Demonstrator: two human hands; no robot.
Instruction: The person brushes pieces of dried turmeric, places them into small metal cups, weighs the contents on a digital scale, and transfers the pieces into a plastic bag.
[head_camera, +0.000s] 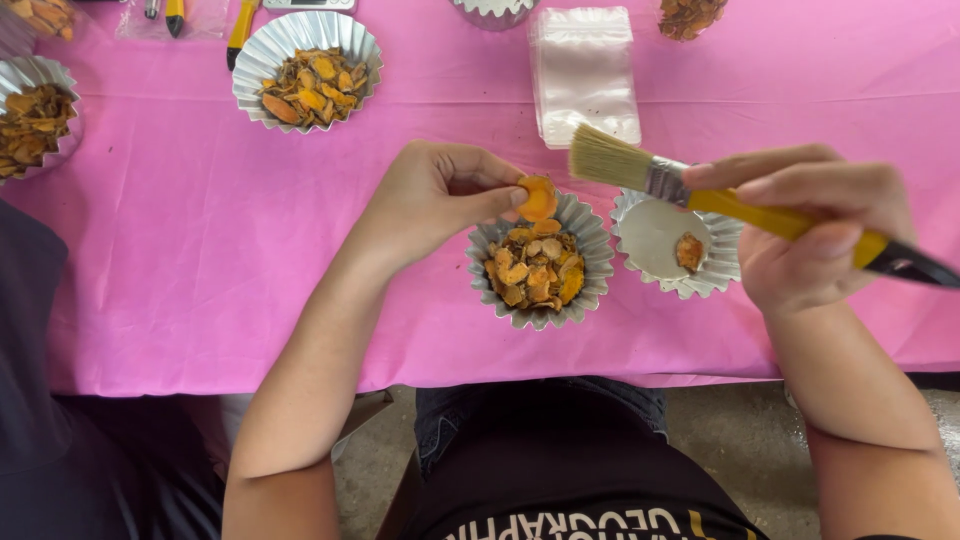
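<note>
An orange slice (538, 198) is pinched between the thumb and fingertips of the left hand (432, 195), the other fingers being curled loosely inward. The slice is held just above the far rim of a fluted foil cup (594, 252) that stands on the pink-covered worktop (200, 250), directly in front of the person. The slice appears rounded, thin and bright orange, with a slightly darker edge.

A paintbrush (700, 192) is gripped by the right hand (815, 235), which is closed around the yellow handle; the pale bristles are pointed left, towards the slice, and are kept apart from it. The brush is seen to have a metal ferrule and a dark handle end.

The cup under the slice is filled with many dried orange and brown slices. Just to its right a second foil cup (655, 240) is placed, with only one brownish piece (689, 251) lying in it. Two more filled foil cups are counted farther away: one (262, 55) at the far side and one (60, 75) at the left edge. A fifth cup (492, 10) is partly cut off at the top edge, its contents not being visible. One stack of clear plastic pouches (585, 75) is laid beyond the two near cups.
</note>
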